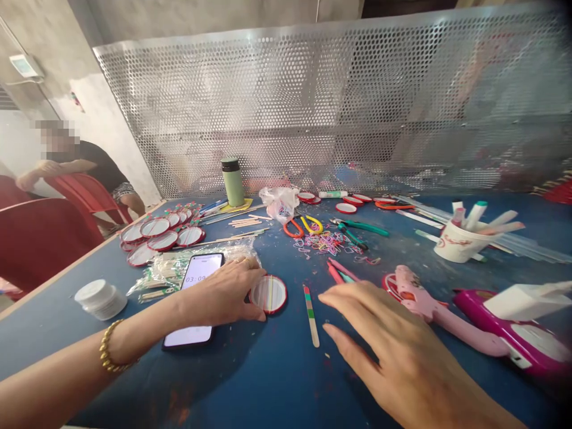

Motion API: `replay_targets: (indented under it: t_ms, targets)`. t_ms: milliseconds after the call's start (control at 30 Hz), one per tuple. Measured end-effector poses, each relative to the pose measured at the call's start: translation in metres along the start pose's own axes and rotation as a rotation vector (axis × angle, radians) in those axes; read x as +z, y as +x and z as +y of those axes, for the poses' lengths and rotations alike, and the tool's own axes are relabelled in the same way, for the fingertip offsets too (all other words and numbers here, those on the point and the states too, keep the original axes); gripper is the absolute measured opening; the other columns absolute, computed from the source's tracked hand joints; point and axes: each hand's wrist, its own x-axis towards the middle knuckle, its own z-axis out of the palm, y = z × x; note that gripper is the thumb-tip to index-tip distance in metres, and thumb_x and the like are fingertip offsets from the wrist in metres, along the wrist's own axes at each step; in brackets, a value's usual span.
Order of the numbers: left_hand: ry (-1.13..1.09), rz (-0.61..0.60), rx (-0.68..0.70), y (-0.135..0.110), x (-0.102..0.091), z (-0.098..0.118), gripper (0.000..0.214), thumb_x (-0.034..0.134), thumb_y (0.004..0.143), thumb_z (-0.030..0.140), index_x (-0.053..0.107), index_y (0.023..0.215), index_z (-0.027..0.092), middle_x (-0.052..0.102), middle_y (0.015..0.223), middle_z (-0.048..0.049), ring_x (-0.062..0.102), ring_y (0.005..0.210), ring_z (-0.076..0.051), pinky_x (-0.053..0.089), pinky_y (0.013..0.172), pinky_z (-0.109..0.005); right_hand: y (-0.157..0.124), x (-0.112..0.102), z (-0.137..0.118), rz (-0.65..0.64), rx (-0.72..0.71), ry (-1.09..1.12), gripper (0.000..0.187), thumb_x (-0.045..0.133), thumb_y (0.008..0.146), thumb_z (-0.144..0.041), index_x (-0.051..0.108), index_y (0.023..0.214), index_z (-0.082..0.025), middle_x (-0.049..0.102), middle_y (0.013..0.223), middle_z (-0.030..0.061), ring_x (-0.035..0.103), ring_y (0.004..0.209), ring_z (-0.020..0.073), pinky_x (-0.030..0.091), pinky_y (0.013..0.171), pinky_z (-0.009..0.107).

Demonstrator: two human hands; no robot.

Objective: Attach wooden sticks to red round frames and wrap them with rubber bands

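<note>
My left hand (227, 292) rests on the blue table (268, 381), its fingertips touching the rim of a small round red-rimmed lid (269, 294) with a stick across it. The hand partly covers a phone (196, 298) showing a timer. My right hand (388, 345) hovers flat and open above the table, fingers stretched toward a painted wooden stick (310, 307). A pink glue gun (429, 304) lies just right of that hand.
Several finished red-rimmed lids (161, 235) lie at the far left, with a green bottle (233, 181), scissors (304, 226), coloured rubber bands (328, 243), pliers (357, 229) and a cup of markers (460, 238). A perforated metal screen (339, 107) backs the table. A seated person (84, 173) is at left.
</note>
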Motion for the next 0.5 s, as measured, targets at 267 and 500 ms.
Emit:
replay_targets:
  t_ms: [267,500]
  targets:
    - [0.028,0.098,0.012,-0.008,0.006,0.015,0.053,0.076,0.075,0.041,0.06,0.121,0.018,0.058,0.117,-0.0108,0.055,0.109,-0.029,0.046,0.095,-0.044,0.001,0.014,0.009,-0.001,0.087,0.099,0.019,0.048,0.097,-0.017,0.061,0.11,-0.019,0.07,0.105,0.0082,0.067,0.101,0.0223,0.055,0.087,0.035]
    - [-0.086,0.119,0.071,-0.035,0.022,0.062,0.055,0.079,0.071,0.041,0.059,0.119,0.022,0.065,0.111,-0.008,0.063,0.096,-0.025,0.052,0.084,-0.035,-0.032,0.007,0.0,-0.114,0.105,0.142,0.054,0.063,0.088,-0.054,0.052,0.128,-0.019,0.069,0.113,0.0102,0.067,0.105,0.0264,0.055,0.089,0.038]
